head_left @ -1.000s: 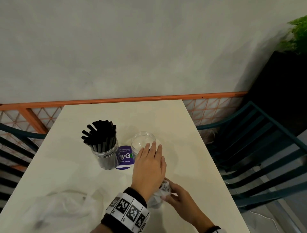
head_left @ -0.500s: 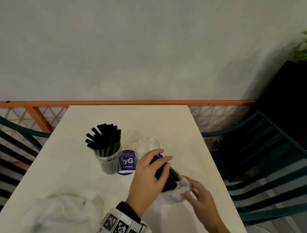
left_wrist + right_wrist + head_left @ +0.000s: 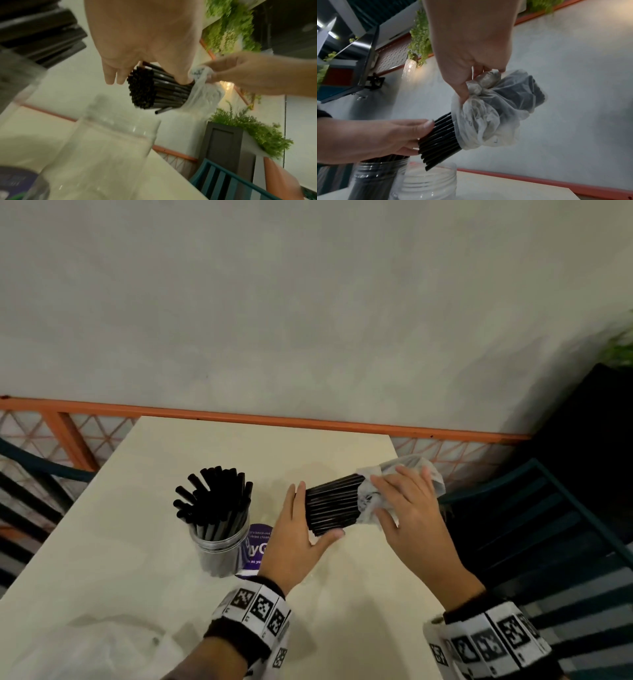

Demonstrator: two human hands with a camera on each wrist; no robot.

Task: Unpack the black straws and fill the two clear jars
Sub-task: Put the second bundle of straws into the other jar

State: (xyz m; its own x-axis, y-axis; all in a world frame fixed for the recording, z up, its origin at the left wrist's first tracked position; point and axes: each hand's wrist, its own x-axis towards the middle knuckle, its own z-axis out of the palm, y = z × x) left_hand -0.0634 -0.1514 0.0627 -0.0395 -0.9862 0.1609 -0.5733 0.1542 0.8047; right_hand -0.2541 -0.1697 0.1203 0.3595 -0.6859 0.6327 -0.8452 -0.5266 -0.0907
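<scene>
Both hands work a bundle of black straws (image 3: 331,506) held in the air above the counter (image 3: 137,542), lying roughly level.

Left hand (image 3: 296,537): fingers and thumb wrapped round the bare end of the bundle, a firm grip on the straws themselves. Right hand (image 3: 407,508): fingers pinching the thin white plastic bag (image 3: 488,115) that covers the far end; in the right wrist view the pinch sits on a bunched knot of plastic.

Empty clear jar (image 3: 106,151) stands directly under the bare straw ends. Filled jar (image 3: 221,546) stands just beside it to the left, packed with upright straws. A purple label (image 3: 257,546) shows between the two. Crumpled clear plastic (image 3: 85,645) lies on the near left of the counter.

Judgement: one jar done, second not yet started; step in hand is stripping the bag off.

Notes for doing it well:
- Keep the left grip tight round the whole bundle; one straw (image 3: 163,110) at the underside already sits proud of the rest and could slide out.
- Pull the bag straight along the straw axis, away from the left hand, not sideways, so the film does not drag straws askew.
- Once bare, tip the bundle upright, ends squared, centre over the jar mouth, then lower; the jar looks light and may tip if struck on the rim.
</scene>
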